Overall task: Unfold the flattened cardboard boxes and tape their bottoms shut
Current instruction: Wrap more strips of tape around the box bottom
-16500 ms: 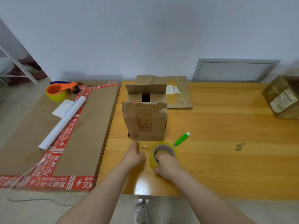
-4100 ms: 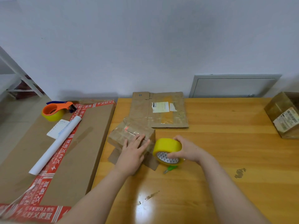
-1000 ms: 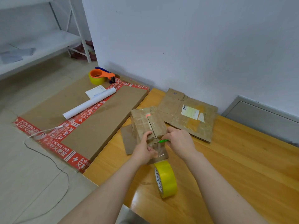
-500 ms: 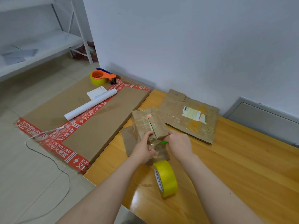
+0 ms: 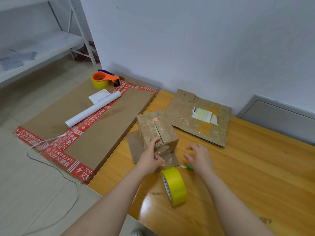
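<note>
Left fingers (image 5: 156, 140) curl over the near top edge of the small box (image 5: 158, 128), and the left hand (image 5: 149, 161) grips it by the clear tape strip (image 5: 166, 155). Right hand (image 5: 198, 156) hovers at four o'clock of the box, fingers spread, holding nothing. Green cutter (image 5: 188, 167) lies beneath it on the table (image 5: 255, 176). Yellow tape roll (image 5: 175, 185) stands on edge at six o'clock, flattened box (image 5: 199, 120) at two.

The right hand (image 5: 198, 157) has let go of the green cutter (image 5: 188, 167), which now lies on the table (image 5: 255, 176) just beside the yellow tape roll (image 5: 175, 186). That hand has drawn back from the box (image 5: 156, 132) and hovers with fingers spread, holding nothing.
</note>
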